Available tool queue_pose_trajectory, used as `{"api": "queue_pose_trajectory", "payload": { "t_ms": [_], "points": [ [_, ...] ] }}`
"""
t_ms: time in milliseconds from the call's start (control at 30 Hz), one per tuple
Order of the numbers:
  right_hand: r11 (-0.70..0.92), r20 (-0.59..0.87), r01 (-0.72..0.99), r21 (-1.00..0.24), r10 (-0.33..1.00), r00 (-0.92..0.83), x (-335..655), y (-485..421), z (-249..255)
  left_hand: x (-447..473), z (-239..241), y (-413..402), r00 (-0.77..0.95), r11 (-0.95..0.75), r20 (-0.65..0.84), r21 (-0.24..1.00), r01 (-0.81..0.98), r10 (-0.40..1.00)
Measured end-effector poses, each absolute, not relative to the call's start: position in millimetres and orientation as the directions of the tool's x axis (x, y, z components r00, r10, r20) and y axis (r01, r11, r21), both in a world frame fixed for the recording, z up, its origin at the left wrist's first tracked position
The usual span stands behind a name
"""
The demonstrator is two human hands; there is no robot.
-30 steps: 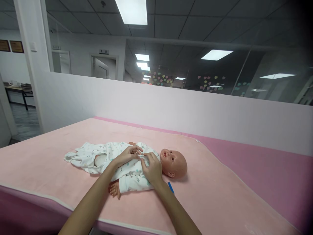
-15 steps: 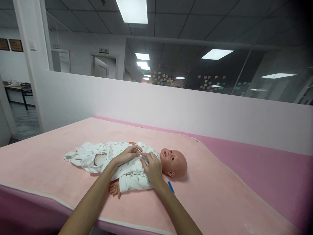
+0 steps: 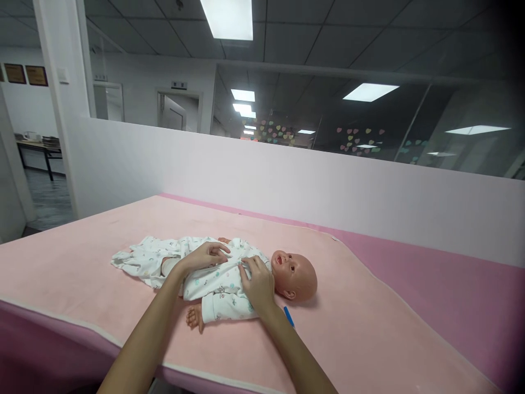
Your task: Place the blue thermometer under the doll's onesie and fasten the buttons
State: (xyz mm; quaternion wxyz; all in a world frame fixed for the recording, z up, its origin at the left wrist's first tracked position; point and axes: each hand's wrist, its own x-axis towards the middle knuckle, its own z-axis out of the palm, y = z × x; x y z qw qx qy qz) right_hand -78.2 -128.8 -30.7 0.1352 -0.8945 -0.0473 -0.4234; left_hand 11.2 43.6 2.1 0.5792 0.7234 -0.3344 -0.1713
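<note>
A baby doll (image 3: 296, 277) lies on its back, its bald head to the right. It wears a white printed baby outfit (image 3: 221, 282), bunched up toward the legs at the left. My left hand (image 3: 205, 256) hovers over the doll's belly, fingers stretched and apart from the thumb, with nothing seen between them. On the chest rests my right hand (image 3: 258, 282), its thumb and fingertips bent close together at the front of the outfit, seemingly pinching the cloth. The doll's near hand (image 3: 194, 317) sticks out of its sleeve.
A pink padded mat (image 3: 361, 339) covers the table. Just right of my right wrist lies a blue pen-like stick (image 3: 289, 316), partly hidden. A low white partition (image 3: 287, 180) with glass above runs behind the table. A desk (image 3: 39, 148) stands beyond the doorway at left.
My left hand has drawn back to the left, away from my right hand, and its fingers have spread. My right hand stays on the chest. The view has shifted slightly.
</note>
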Motion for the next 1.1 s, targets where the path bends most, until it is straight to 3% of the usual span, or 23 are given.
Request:
{"api": "queue_pose_trajectory", "payload": {
  "t_ms": [133,333,533,700,1100],
  "points": [
    [-0.945,0.778,0.273,-0.178,0.035,0.627,-82,-124,-31,9,-1,50,0.699,0.011,0.163,0.976,-0.217,-0.697],
    [-0.941,0.698,0.339,-0.019,0.23,0.678,-76,-102,-23,8,-2,58,0.714,0.05,0.139,0.988,-0.145,-0.687],
    [-0.969,0.642,0.245,0.02,0.2,0.74,-67,-90,-16,14,-8,58,0.631,0.072,0.206,0.97,-0.231,-0.748],
    [-0.967,0.659,0.254,-0.002,0.19,0.728,-71,-91,-18,13,-7,58,0.651,0.076,0.241,0.959,-0.272,-0.72],
    [-0.949,0.733,0.3,-0.099,0.134,0.667,-64,-90,-26,4,4,60,0.751,0.109,0.181,0.983,-0.145,-0.635]
  ]
}}
